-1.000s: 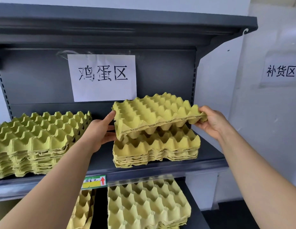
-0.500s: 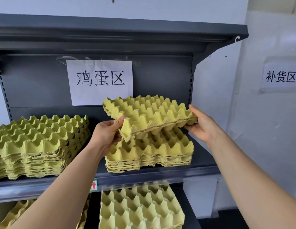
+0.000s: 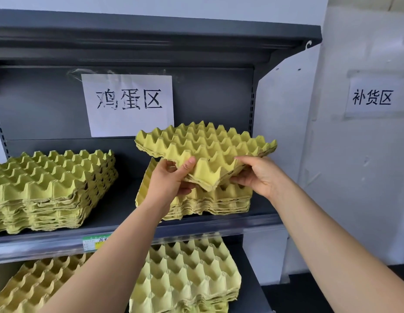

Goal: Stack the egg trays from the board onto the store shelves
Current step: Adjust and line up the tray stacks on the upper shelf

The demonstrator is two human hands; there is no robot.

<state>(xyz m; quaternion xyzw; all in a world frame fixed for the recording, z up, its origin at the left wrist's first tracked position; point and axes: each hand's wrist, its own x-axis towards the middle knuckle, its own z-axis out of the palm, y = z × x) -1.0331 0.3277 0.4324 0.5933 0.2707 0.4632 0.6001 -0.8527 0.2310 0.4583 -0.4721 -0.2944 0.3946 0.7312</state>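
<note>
I hold a thin bundle of yellow-green egg trays [image 3: 205, 146] turned corner-on toward me, above the right-hand stack of trays [image 3: 219, 202] on the dark grey shelf [image 3: 219, 227]. My left hand [image 3: 171, 181] grips the bundle's near-left edge, thumb on top. My right hand [image 3: 259, 175] holds the near-right edge from below. The bundle hovers tilted, its near corner low over the stack. A taller stack of trays [image 3: 50, 190] sits at the shelf's left.
Two more tray stacks lie on the lower shelf, one at the right [image 3: 187, 276] and one at the left [image 3: 34, 285]. A paper sign [image 3: 128, 105] hangs on the shelf's back panel, another sign [image 3: 372, 98] on the white wall to the right. A price label [image 3: 95, 241] sits on the shelf lip.
The held trays have rotated so a corner points at me. Both hands slid from the sides to the near edges, closer together.
</note>
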